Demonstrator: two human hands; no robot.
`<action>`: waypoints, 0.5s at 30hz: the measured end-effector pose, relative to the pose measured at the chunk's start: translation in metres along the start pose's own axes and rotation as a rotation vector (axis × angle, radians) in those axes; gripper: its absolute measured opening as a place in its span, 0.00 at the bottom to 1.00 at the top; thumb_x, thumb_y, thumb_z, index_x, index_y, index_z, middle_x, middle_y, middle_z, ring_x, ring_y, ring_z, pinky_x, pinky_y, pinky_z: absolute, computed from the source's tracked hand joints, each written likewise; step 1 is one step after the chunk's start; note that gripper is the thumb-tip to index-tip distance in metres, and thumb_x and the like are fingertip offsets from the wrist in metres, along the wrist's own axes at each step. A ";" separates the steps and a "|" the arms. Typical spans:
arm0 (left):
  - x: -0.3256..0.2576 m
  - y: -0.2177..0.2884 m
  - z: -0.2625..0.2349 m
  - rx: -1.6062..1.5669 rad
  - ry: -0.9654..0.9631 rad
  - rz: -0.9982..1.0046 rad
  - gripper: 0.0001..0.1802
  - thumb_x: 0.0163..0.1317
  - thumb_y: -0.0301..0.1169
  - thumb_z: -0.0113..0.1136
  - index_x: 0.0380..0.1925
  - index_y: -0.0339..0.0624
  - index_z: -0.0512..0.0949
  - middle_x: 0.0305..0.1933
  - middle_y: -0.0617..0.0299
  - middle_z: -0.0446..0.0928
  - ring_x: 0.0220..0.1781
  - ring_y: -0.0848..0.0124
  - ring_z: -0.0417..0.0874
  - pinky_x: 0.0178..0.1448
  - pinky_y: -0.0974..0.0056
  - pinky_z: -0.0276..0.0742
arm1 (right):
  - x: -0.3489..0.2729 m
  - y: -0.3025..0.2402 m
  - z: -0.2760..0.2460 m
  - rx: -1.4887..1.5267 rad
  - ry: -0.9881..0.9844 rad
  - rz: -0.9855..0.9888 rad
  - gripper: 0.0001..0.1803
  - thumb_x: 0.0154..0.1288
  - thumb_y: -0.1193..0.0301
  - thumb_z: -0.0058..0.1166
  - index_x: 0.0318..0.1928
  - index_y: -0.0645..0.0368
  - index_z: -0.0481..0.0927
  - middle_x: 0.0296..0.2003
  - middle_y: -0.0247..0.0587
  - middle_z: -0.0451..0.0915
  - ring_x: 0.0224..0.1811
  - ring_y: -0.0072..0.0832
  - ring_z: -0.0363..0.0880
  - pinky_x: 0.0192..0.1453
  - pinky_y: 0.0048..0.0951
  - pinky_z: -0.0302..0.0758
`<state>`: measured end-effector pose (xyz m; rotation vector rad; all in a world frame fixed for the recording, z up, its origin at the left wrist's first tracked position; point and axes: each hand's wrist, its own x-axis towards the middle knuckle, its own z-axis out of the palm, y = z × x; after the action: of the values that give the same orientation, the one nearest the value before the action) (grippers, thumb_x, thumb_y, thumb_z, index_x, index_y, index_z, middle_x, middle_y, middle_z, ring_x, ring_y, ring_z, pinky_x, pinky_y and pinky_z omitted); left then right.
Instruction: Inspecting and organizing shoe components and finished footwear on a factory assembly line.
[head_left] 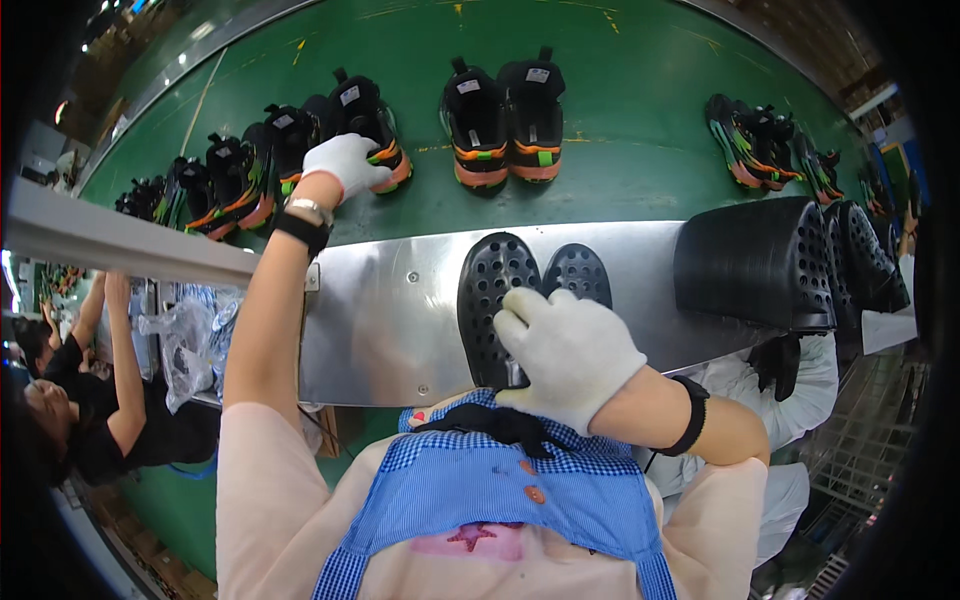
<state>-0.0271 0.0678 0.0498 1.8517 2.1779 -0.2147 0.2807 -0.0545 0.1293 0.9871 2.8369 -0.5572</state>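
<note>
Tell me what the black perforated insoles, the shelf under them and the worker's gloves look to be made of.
Insoles: matte black, likely moulded foam or rubber, judging by the even dimpled holes. Shelf: bare sheet metal, probably steel or aluminium, brushed and reflective, with visible screws. Gloves, right hand and left hand: white knit fabric, likely cotton, soft and matte.

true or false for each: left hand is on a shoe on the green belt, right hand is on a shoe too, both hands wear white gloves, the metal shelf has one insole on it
1. The left hand rests on a shoe on the green belt: true.
2. The right hand is on a shoe: false, it is on a black insole.
3. Both hands wear white gloves: true.
4. The metal shelf has one insole: false, a second insole lies beside the first.
</note>
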 end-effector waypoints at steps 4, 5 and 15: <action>-0.031 0.015 -0.005 -0.041 0.583 0.150 0.28 0.58 0.48 0.59 0.54 0.44 0.79 0.52 0.53 0.78 0.51 0.57 0.83 0.53 0.57 0.78 | -0.006 0.010 -0.014 0.100 0.003 0.002 0.30 0.43 0.54 0.71 0.42 0.59 0.77 0.44 0.43 0.76 0.42 0.41 0.79 0.46 0.36 0.79; -0.041 0.026 -0.013 -0.269 0.556 0.224 0.27 0.61 0.47 0.58 0.55 0.41 0.77 0.51 0.52 0.78 0.51 0.59 0.83 0.52 0.59 0.79 | -0.011 0.012 -0.021 0.150 0.031 0.021 0.30 0.43 0.54 0.70 0.43 0.60 0.78 0.46 0.43 0.76 0.45 0.42 0.79 0.48 0.36 0.79; -0.116 0.111 -0.017 -1.956 -0.652 0.493 0.31 0.68 0.44 0.47 0.67 0.39 0.62 0.58 0.51 0.74 0.56 0.66 0.78 0.65 0.61 0.72 | -0.005 0.025 -0.041 0.392 0.350 -0.115 0.38 0.34 0.62 0.76 0.49 0.62 0.75 0.48 0.51 0.76 0.51 0.46 0.77 0.54 0.37 0.76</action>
<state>0.0964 -0.0176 0.1073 0.7196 0.5599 0.9136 0.3011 -0.0243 0.1609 1.0722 3.1803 -1.0843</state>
